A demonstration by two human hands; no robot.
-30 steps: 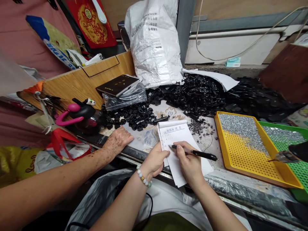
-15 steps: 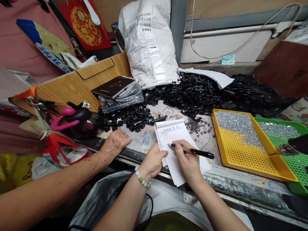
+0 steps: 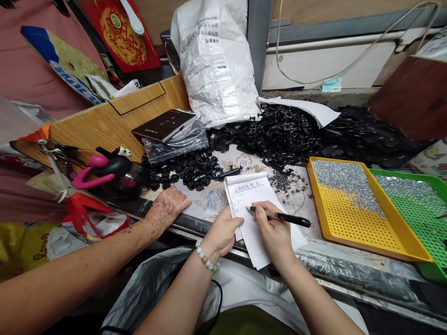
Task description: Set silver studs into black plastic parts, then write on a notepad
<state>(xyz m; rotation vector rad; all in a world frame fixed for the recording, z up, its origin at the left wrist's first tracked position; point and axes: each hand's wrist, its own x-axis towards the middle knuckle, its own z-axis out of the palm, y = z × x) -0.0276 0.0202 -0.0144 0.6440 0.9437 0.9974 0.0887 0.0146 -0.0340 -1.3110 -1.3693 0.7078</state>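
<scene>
A white notepad [image 3: 256, 237] with "888" printed at its head lies tilted over the table's front edge. My left hand [image 3: 220, 232], with a beaded bracelet on the wrist, grips the pad's left edge, thumb on top. In my right hand [image 3: 274, 232] is a black pen [image 3: 293, 219], its tip on the paper just below a few faint handwritten lines. Another person's hand [image 3: 167, 204] rests on the table edge left of mine. Small dark metal parts [image 3: 286, 184] lie scattered beyond the pad.
A yellow perforated tray [image 3: 345, 209] and a green one [image 3: 429, 218] hold silvery pins at the right. Black plastic parts [image 3: 282, 135] are heaped behind. At the left stand a dark notebook [image 3: 165, 124] on a plastic bag, black round pieces [image 3: 195, 172], and a pink-and-black kettle-like object [image 3: 118, 172].
The pen tip has shifted slightly to the right along the line, with a little more writing on the page. A dark tool over the green tray has mostly left view at the right.
</scene>
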